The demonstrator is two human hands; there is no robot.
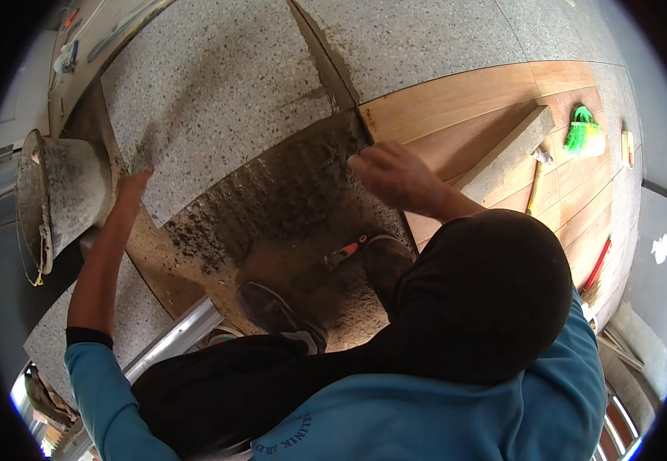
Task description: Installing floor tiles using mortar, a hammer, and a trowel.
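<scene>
Grey speckled tile (218, 100), blue sleeve (106, 392)

We saw left hand (132, 187) fingertips tucked behind granite tile (218, 100) edge; trowel (343, 252) blade hidden by shoe (385, 257); bucket (60, 200) contents out of sight; far tools too small to identify.

I have one view only: the head camera, worn above the work and facing steeply down over the person's own head and shoulders. The fisheye lens bends straight edges toward the dark circular rim. The left hand (132, 187) and right hand (389, 174) sit near mid-frame, close to the lens, on the speckled tile (210, 100). No second view overlaps it.
</scene>
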